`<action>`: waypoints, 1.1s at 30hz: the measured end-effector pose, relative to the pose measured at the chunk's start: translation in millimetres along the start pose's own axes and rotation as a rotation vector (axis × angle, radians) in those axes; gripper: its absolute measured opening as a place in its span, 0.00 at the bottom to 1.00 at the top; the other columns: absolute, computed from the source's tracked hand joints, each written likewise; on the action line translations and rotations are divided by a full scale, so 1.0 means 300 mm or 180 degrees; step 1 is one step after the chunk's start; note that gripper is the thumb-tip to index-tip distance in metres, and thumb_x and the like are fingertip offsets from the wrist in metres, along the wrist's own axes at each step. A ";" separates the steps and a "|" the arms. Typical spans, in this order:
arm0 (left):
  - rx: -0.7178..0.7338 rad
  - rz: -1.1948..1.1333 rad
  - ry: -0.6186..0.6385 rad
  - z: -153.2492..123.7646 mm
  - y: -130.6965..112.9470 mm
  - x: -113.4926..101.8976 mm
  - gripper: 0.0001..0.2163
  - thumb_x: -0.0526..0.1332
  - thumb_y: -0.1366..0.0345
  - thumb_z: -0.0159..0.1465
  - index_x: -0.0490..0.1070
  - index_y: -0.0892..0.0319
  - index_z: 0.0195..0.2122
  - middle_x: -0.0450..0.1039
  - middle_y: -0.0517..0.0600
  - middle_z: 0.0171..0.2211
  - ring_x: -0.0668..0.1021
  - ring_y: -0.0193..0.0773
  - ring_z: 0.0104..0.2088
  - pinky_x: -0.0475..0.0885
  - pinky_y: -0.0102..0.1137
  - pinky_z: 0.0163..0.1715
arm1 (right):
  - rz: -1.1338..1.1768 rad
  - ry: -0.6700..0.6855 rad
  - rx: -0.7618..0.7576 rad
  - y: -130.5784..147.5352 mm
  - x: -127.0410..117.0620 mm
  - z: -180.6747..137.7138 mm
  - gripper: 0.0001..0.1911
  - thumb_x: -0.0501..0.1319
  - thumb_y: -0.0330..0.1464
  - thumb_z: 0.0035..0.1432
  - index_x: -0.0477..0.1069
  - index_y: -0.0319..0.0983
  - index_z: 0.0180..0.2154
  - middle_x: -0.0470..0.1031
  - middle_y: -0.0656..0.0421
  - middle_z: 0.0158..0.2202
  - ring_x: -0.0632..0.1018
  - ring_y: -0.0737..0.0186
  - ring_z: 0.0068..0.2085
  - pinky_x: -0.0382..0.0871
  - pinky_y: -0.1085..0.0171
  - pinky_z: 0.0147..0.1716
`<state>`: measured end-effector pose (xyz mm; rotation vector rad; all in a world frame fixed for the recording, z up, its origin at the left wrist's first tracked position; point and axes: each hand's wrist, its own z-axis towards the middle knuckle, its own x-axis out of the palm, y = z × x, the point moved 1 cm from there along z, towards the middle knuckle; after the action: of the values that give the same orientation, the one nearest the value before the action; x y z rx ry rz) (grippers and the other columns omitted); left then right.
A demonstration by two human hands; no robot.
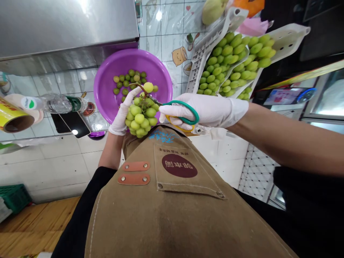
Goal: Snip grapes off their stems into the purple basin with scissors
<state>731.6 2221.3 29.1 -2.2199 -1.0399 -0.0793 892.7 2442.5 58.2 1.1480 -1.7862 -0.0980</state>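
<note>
My left hand (124, 114), in a white glove, is closed on a bunch of green grapes (142, 119) at the near rim of a purple basin (103, 75). The bunch's brown stem shows above its berries. In my gloved right hand (200, 109) is a pair of scissors (195, 114) with one green and one yellow handle loop. Their blades point left into the bunch, and the tips are hidden among stem and berries. Several loose grapes (126, 83) lie on the basin's floor.
At the right, a white plastic crate (197, 64) holds many green grapes (225, 53). A plastic bottle (57, 103), phones (75, 123) and a yellow roll (12, 116) lie at the left. A steel box-like surface (67, 25) stands behind the basin.
</note>
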 end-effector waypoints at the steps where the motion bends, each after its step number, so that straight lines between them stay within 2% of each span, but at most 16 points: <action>1: 0.0065 -0.0028 0.0029 -0.005 -0.001 0.001 0.45 0.61 0.23 0.64 0.71 0.51 0.72 0.74 0.54 0.72 0.59 0.62 0.82 0.71 0.47 0.73 | -0.0156 0.0056 -0.0015 0.004 -0.008 -0.007 0.28 0.65 0.57 0.74 0.73 0.39 0.34 0.66 0.65 0.21 0.64 0.70 0.21 0.59 0.67 0.20; 4: -0.0059 -0.0263 0.0009 -0.020 -0.011 0.000 0.46 0.60 0.21 0.63 0.73 0.52 0.70 0.77 0.54 0.70 0.62 0.62 0.81 0.74 0.48 0.71 | -0.0788 0.0040 0.0002 0.027 -0.027 -0.033 0.29 0.66 0.58 0.72 0.73 0.40 0.32 0.69 0.62 0.25 0.66 0.66 0.26 0.62 0.64 0.26; 9: -0.1139 -0.0920 -0.0524 -0.033 -0.057 0.031 0.50 0.50 0.19 0.65 0.67 0.51 0.75 0.81 0.58 0.64 0.74 0.65 0.73 0.81 0.54 0.61 | -0.1900 -0.0666 0.0291 0.053 -0.020 -0.052 0.25 0.69 0.57 0.65 0.82 0.41 0.41 0.74 0.60 0.30 0.71 0.60 0.33 0.64 0.60 0.34; 12: -0.1547 -0.1171 -0.0757 -0.035 -0.084 0.067 0.51 0.51 0.19 0.64 0.64 0.51 0.77 0.80 0.62 0.65 0.78 0.67 0.69 0.85 0.55 0.53 | -0.2270 -0.0676 0.0294 0.053 -0.015 -0.049 0.26 0.68 0.56 0.64 0.85 0.43 0.48 0.77 0.60 0.32 0.75 0.56 0.36 0.66 0.58 0.38; 15: -0.1695 -0.1280 -0.0831 -0.038 -0.091 0.078 0.51 0.52 0.20 0.64 0.63 0.51 0.77 0.80 0.64 0.65 0.80 0.67 0.66 0.87 0.54 0.50 | -0.2424 -0.0708 0.0282 0.050 -0.026 -0.049 0.27 0.68 0.56 0.63 0.86 0.43 0.50 0.79 0.59 0.33 0.77 0.54 0.37 0.66 0.57 0.39; 17: -0.1692 -0.1215 -0.0740 -0.040 -0.082 0.065 0.51 0.51 0.19 0.64 0.64 0.53 0.77 0.81 0.64 0.64 0.82 0.67 0.65 0.87 0.53 0.50 | -0.2403 -0.0728 0.0257 0.046 -0.040 -0.049 0.27 0.69 0.56 0.61 0.86 0.44 0.50 0.79 0.60 0.33 0.77 0.54 0.37 0.66 0.58 0.39; 20: -0.1575 -0.0884 -0.0342 -0.034 -0.056 0.026 0.53 0.52 0.18 0.62 0.66 0.54 0.75 0.83 0.64 0.61 0.83 0.67 0.64 0.86 0.54 0.52 | -0.2246 -0.0660 0.0107 0.035 -0.061 -0.046 0.25 0.71 0.55 0.60 0.86 0.44 0.49 0.78 0.61 0.31 0.76 0.56 0.35 0.65 0.59 0.37; 24: -0.1233 -0.0409 0.0130 -0.019 -0.021 -0.025 0.51 0.57 0.17 0.58 0.73 0.51 0.69 0.83 0.63 0.61 0.81 0.70 0.66 0.84 0.57 0.57 | -0.2155 -0.0592 -0.0170 0.017 -0.078 -0.026 0.19 0.73 0.50 0.61 0.85 0.40 0.40 0.75 0.60 0.29 0.74 0.58 0.35 0.61 0.61 0.35; 29: -0.0824 -0.0233 0.0179 -0.013 0.003 -0.048 0.50 0.53 0.17 0.62 0.75 0.54 0.68 0.81 0.60 0.66 0.76 0.67 0.72 0.79 0.54 0.66 | -0.2021 -0.0625 -0.0311 0.002 -0.088 0.002 0.16 0.75 0.42 0.63 0.79 0.39 0.31 0.71 0.60 0.26 0.72 0.60 0.35 0.59 0.61 0.35; 31: -0.0675 -0.0161 0.0197 -0.017 0.004 -0.045 0.50 0.53 0.17 0.62 0.74 0.53 0.69 0.81 0.60 0.65 0.74 0.66 0.74 0.77 0.54 0.68 | -0.1751 -0.0487 -0.0296 0.004 -0.085 -0.001 0.20 0.75 0.45 0.64 0.76 0.39 0.28 0.66 0.62 0.24 0.68 0.63 0.31 0.58 0.62 0.31; 33: -0.0445 -0.0053 0.0236 -0.022 -0.002 -0.037 0.50 0.54 0.17 0.61 0.74 0.52 0.70 0.80 0.59 0.65 0.73 0.66 0.74 0.76 0.54 0.69 | -0.1234 -0.0158 -0.0221 0.006 -0.072 -0.013 0.24 0.74 0.50 0.66 0.75 0.39 0.28 0.65 0.63 0.24 0.65 0.65 0.28 0.57 0.63 0.28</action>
<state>725.2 2210.2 30.9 -2.3146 -1.0402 -0.2465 896.4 2460.7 46.6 1.4383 -1.5692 -0.4173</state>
